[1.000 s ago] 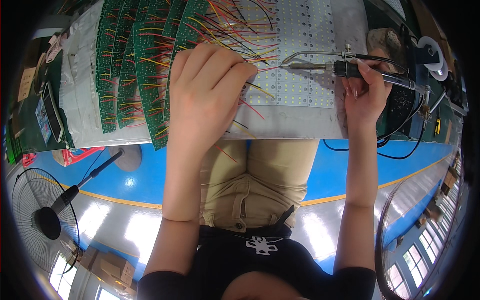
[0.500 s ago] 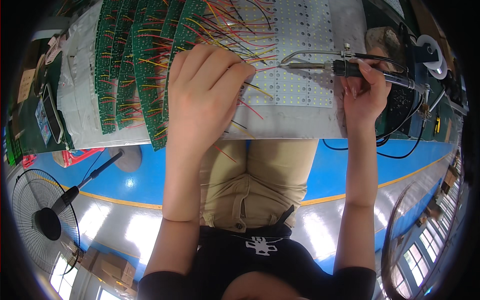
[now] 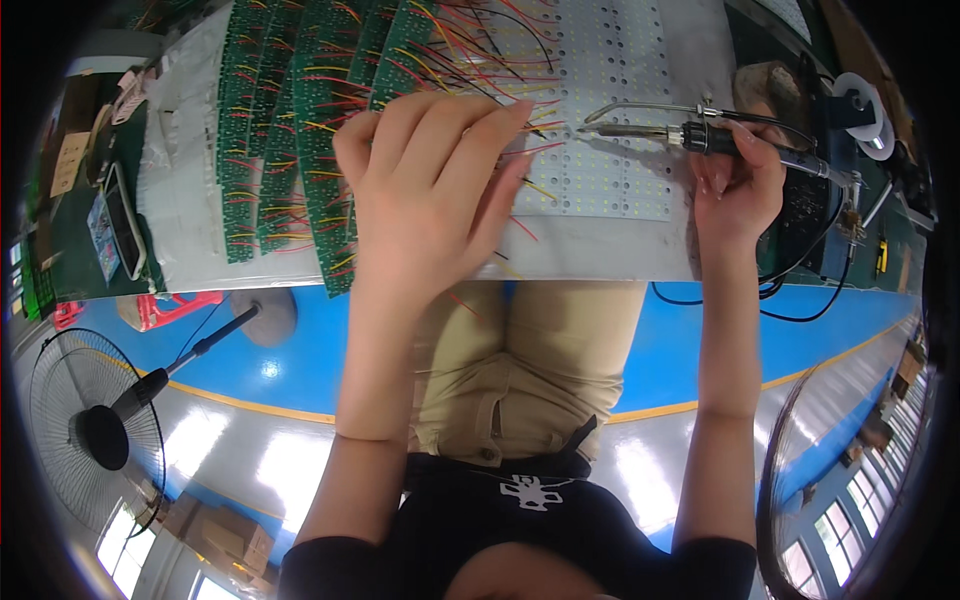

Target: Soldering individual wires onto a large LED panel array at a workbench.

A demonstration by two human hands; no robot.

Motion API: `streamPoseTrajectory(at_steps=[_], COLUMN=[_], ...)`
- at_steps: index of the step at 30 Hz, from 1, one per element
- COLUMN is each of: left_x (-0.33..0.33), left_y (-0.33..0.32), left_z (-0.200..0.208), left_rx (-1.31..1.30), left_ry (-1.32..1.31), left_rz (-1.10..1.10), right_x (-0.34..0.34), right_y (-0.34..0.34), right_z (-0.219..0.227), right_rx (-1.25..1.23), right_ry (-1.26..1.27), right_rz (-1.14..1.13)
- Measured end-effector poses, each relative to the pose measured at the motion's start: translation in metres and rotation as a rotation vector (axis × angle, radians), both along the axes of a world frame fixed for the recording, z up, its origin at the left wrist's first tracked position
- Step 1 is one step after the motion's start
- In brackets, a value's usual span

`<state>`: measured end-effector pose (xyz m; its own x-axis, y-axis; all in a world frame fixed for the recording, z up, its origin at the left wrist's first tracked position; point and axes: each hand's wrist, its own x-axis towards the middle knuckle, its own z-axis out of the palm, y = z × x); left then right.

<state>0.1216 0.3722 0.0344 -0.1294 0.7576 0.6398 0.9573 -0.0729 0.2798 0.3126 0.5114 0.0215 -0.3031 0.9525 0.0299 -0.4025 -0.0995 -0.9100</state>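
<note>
In my right hand is a soldering iron, its tip pointing left. A thin curved metal tube is clamped along the iron and ends near its tip. The tip is just over a white board panel dotted with small yellow chips. My left hand hovers over the wires left of the tip, thumb and forefinger parted. Red, yellow and black wires reach across the panel near its fingertips. Overlapping green circuit boards with wires lie to the left, partly hidden by this hand.
A solder spool stands at the right, near black cables and a small metal stand. On the left lies a phone. A floor fan stands below left. The white work surface ends before my lap.
The thumb and forefinger of my left hand have parted from their pinch at a red wire. The iron's tip has shifted slightly right, and the whole view has shifted a little.
</note>
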Motion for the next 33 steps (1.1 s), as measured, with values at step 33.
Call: streamPoseTrajectory(at_steps=[33], left_x=[-0.023], left_y=[-0.032], left_z=[0.017], left_rx=[-0.266], left_ry=[0.049], left_rz=[0.106], right_x=[0.003], right_y=[0.001], right_z=[0.001], right_rx=[-0.031], right_ry=[-0.002], right_rz=[-0.004])
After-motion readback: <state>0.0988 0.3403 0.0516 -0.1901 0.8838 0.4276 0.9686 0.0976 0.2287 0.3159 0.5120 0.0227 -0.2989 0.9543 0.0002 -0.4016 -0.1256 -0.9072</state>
